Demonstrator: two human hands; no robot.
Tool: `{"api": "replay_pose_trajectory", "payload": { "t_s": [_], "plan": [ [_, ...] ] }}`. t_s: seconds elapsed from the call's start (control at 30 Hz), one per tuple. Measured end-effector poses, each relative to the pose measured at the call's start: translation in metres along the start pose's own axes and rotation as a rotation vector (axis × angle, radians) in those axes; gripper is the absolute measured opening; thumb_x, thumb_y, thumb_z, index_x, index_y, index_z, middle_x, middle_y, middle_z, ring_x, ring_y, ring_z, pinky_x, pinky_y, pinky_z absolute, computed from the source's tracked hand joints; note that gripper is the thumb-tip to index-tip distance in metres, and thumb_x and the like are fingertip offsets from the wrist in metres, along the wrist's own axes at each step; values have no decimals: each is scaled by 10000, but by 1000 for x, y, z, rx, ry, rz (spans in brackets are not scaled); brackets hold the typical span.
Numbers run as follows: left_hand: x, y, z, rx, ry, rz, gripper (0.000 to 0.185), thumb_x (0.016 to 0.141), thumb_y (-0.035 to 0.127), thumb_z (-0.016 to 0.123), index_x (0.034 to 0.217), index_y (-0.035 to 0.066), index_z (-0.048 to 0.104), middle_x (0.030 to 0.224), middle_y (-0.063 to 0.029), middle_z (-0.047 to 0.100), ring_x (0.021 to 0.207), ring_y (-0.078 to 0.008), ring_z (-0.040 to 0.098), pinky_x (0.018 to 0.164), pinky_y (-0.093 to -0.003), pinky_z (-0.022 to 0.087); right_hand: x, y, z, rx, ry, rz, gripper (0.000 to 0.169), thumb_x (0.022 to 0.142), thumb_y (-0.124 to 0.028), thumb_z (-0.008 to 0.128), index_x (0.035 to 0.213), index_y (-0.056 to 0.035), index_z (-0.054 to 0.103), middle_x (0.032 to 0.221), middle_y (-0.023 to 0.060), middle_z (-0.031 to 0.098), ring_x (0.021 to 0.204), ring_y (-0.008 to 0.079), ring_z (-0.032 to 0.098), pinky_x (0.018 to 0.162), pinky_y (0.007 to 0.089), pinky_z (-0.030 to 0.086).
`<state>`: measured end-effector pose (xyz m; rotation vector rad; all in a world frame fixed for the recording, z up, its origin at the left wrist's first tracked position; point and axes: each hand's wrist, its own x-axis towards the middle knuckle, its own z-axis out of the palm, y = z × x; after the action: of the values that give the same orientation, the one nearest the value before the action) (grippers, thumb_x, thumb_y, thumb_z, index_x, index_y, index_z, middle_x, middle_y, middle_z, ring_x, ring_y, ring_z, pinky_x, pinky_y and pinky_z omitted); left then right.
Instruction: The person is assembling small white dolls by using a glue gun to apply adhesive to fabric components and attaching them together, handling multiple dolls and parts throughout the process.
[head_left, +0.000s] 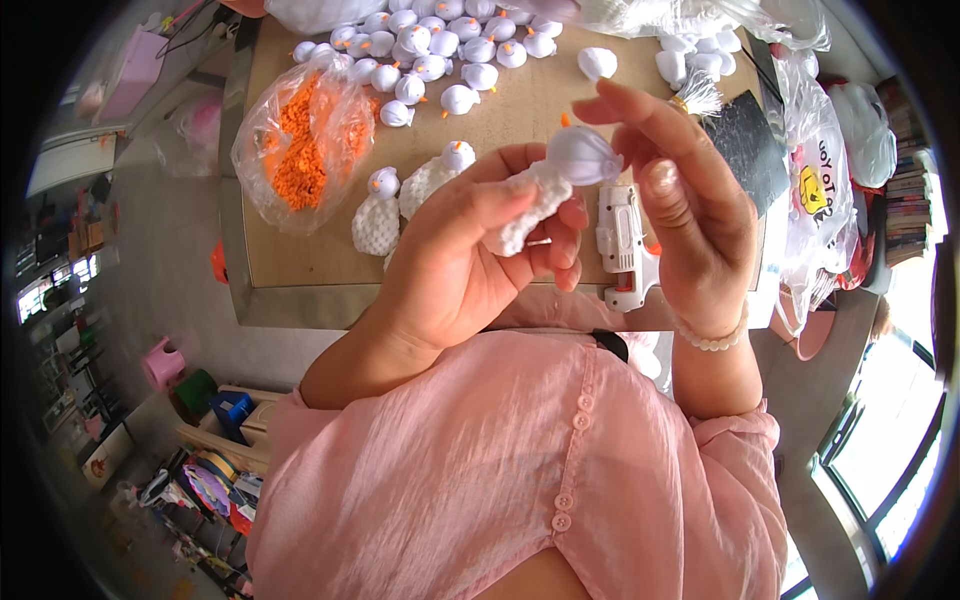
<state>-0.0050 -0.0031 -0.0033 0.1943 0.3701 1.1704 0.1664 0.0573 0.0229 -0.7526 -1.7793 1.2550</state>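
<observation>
My left hand (457, 255) holds a small figure by its white, bumpy-textured body (529, 202), pinched between thumb and fingers. On top of that body sits a white fabric-covered ball head (581, 154) with an orange pointed nose. My right hand (697, 232), wearing a pale bead bracelet, is raised just right of the head with its fingers apart. Whether a fingertip touches the head I cannot tell. Below and between the hands lies a white glue gun (621, 229) with a red trigger. Two similar figures, one nearer (376, 214) and one farther (435, 180), rest left of my left hand.
Many loose white heads (457, 97) with orange noses cover the table's far side. A clear plastic bag (304, 150) of orange pieces lies at left. White pieces (694, 56), a white thread bundle (701, 94) and a dark sheet (742, 150) are at right. Plastic bags (817, 172) hang alongside.
</observation>
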Motion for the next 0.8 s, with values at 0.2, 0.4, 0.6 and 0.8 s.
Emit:
{"api": "replay_pose_trajectory", "payload": {
  "t_s": [0.2,0.4,0.6,0.8],
  "plan": [
    [3,-5,-10,-312,-112,-206,435,939,345,409,1153,-20,509,997,-153,592,786,-236,585,640,-378,489,3,-3,0,-57,-69,-39,308,905,-114,544,1169,45,554,1165,131,589,919,141,509,798,262,394],
    [4,-2,-5,-181,-16,-198,497,931,395,401,1215,-9,454,1071,-157,568,919,-258,586,684,-401,502,2,-3,0,-108,-48,-22,288,895,-120,572,1128,49,575,1127,116,593,883,137,524,763,250,402],
    [1,-3,17,195,207,96,310,913,224,508,1111,-4,437,1016,-151,592,933,-258,623,732,-424,552,0,0,4,-10,-23,36,266,893,-84,579,1116,59,571,1121,124,574,887,133,539,771,252,452],
    [-1,-5,12,398,187,193,249,921,184,455,1105,16,454,1045,-159,585,912,-258,622,689,-397,568,-3,3,7,-46,-16,54,241,893,-47,566,1103,70,570,1127,140,554,939,158,563,793,272,482]
  ]
}}
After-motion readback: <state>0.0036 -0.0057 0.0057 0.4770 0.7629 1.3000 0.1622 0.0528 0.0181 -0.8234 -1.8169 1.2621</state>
